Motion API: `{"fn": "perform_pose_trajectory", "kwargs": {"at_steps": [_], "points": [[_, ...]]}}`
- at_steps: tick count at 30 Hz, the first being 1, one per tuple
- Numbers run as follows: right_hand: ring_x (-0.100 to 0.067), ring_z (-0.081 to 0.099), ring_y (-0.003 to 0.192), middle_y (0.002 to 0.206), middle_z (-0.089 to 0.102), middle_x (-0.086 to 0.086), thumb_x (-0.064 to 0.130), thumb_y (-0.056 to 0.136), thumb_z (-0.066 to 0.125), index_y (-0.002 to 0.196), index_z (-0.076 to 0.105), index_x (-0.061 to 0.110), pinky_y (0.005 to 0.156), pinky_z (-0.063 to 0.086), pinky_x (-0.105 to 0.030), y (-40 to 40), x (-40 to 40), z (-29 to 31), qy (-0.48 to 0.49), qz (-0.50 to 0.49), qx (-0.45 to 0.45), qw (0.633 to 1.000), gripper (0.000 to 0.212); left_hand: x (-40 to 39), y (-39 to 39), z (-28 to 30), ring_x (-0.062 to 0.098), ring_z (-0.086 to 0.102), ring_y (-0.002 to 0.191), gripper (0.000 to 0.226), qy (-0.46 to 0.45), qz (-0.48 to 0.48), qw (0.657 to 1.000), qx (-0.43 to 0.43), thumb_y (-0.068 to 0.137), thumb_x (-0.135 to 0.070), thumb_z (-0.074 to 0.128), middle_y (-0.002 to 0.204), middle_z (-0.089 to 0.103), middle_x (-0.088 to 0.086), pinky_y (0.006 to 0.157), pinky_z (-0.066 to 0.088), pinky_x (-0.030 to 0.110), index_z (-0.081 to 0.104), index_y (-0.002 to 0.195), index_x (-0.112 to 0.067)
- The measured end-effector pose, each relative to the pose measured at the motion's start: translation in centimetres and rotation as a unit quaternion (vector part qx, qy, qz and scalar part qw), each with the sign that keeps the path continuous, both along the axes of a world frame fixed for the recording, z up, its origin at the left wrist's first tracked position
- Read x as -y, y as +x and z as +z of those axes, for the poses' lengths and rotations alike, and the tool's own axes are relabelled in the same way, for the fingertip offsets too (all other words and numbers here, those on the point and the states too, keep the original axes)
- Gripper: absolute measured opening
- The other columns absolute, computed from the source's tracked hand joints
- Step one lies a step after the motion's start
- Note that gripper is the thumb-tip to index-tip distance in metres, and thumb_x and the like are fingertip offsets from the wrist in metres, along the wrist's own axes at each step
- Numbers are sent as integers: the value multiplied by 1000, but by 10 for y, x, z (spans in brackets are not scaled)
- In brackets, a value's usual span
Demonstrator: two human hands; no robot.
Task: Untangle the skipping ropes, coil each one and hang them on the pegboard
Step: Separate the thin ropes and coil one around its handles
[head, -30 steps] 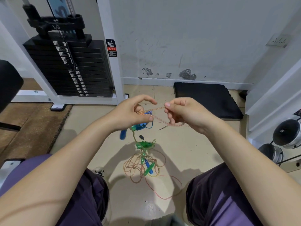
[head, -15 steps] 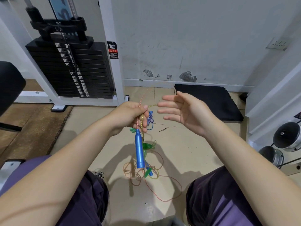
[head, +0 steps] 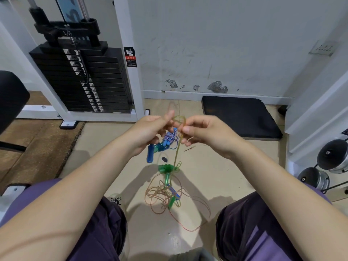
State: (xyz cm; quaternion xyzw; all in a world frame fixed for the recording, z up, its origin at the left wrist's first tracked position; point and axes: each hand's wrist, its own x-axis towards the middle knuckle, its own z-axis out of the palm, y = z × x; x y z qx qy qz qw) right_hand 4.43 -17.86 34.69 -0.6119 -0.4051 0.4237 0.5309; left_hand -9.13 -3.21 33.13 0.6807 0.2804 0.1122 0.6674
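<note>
My left hand is closed around a blue rope handle that sticks out below the fist, and its fingers pinch a thin yellowish rope loop. My right hand pinches the same loop from the right. The thin rope hangs down from the loop to a green handle. Below it a tangle of orange rope with green and blue handles lies on the floor between my knees. A blue-and-white braided rope lies bunched on the floor behind my hands. No pegboard is in view.
A black weight stack in a white frame stands at the back left. A black floor mat lies against the wall at the back right. Dumbbells sit at the right edge. A black padded seat is at the far left.
My right hand was open half a second ago and has closed on the rope loop. The blue handle hung straight down and now sits tucked under my left fist.
</note>
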Motion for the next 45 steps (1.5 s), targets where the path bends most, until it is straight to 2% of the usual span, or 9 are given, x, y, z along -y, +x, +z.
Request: {"fn": "perform_pose_trajectory", "kwargs": {"at_steps": [3,6,9,17,22,30,33,39,45], "points": [[-20,67,68,79,66,-15,0,94,55,93,66,2,70,56,-28,4,1,8,67,-55,-78,993,11,6,-4,1,2,49,65,56,15,-113,993,-25,49,-80,74,76,66,-17,56,35,18,78,77,-31],[-20,68,70,77,67,-12,5,94,58,93,66,2,71,58,-26,9,3,12,95,-89,-129,983,9,13,-3,-2,-4,53,68,24,79,-180,980,-44,71,-49,82,85,72,-18,63,38,16,80,78,-27],[-24,71,79,83,69,-14,8,93,60,96,66,1,76,59,-29,11,4,13,114,-116,-151,975,10,14,0,-5,-3,48,49,17,104,-124,986,-39,87,-25,76,58,64,-17,50,37,9,77,71,-20],[-24,67,71,79,66,-6,1,87,69,101,68,6,63,58,-31,3,4,-5,-92,17,73,993,15,7,7,-3,9,46,51,17,-67,-22,991,113,89,-21,66,67,63,1,43,31,13,76,89,-7],[-16,63,66,80,67,-4,0,90,65,96,70,0,68,55,-30,-10,-1,-12,-113,64,161,978,8,5,9,0,8,50,51,24,-140,-19,975,170,81,-26,68,69,64,0,40,30,13,74,90,-5],[-21,69,70,78,67,-13,2,95,54,95,65,1,69,57,-26,8,5,14,84,-61,-66,992,11,3,-3,-5,5,54,64,16,125,-162,977,-67,83,-12,77,65,67,-15,47,38,15,77,99,-10],[-21,70,74,81,68,-11,6,96,54,102,65,1,71,58,-26,12,7,18,107,-78,-112,985,13,10,-3,-8,5,57,61,9,138,-151,976,-69,83,-15,79,64,69,-11,49,45,16,78,91,-11],[-28,67,70,82,66,-17,7,88,68,99,65,0,66,58,-32,10,6,9,24,-83,-31,996,13,4,3,-2,7,55,51,5,25,-14,998,53,87,-12,73,73,71,1,47,36,12,73,86,-8],[-22,63,64,76,62,-9,1,85,71,92,70,12,63,56,-29,-4,4,-6,-89,19,105,990,14,1,4,0,13,48,54,17,-86,-5,986,140,80,-20,71,71,65,8,41,29,14,70,79,-3]]}}
